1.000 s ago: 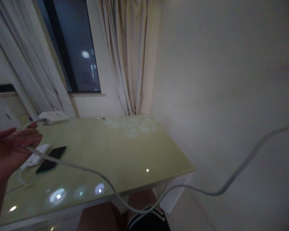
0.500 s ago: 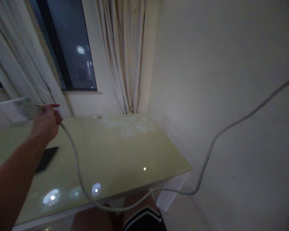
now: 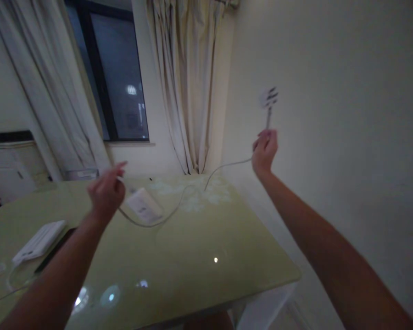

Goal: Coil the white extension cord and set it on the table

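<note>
My right hand (image 3: 264, 150) is raised near the right wall, closed on a white cable (image 3: 223, 164) just below its plug (image 3: 269, 97), whose prongs point up. The cable sags down to a white power strip (image 3: 143, 208) that hangs tilted just over the yellow-green table (image 3: 192, 247). My left hand (image 3: 106, 192) is above the table beside the power strip, fingers curled round the cable where it joins the strip, index finger sticking out.
Another white power strip (image 3: 37, 240) lies at the table's left, with a dark phone (image 3: 51, 256) partly under it. Cream curtains (image 3: 189, 82) and a dark window (image 3: 117, 78) stand behind the table. The plain wall (image 3: 330, 114) is on the right.
My right hand has come into view, lifting the plug end up near the wall. My left hand has drawn the power strip from the far left edge toward the table's middle. The cable slack shortened.
</note>
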`<state>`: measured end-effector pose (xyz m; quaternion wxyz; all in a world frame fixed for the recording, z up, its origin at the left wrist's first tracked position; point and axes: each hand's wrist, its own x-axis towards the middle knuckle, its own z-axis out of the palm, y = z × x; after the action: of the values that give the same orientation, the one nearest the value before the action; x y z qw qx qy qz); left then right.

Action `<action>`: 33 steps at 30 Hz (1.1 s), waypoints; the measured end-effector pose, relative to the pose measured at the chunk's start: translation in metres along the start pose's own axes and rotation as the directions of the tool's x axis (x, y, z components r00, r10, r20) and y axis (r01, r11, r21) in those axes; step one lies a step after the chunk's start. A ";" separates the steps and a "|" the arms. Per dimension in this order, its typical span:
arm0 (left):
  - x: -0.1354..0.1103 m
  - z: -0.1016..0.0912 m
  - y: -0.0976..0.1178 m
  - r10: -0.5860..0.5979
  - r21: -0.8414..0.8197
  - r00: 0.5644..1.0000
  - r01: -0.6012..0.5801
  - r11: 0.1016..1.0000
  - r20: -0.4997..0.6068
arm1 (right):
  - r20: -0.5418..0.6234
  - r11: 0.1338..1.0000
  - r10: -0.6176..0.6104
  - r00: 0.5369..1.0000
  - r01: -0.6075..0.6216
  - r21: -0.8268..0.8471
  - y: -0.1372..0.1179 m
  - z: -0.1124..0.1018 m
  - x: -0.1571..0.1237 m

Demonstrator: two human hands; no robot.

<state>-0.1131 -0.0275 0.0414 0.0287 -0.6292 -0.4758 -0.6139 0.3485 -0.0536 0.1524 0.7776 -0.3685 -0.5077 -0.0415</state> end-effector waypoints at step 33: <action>-0.174 0.114 -0.029 0.206 0.366 0.867 -0.392 0.844 0.453 | 0.679 0.957 0.255 0.688 -0.078 -0.281 0.084 0.051 -0.320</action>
<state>-0.0105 -0.0390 -0.1416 0.1726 -0.7841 -0.4930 -0.3353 0.1930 -0.0601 -0.1436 0.4750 -0.4881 -0.7230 0.1160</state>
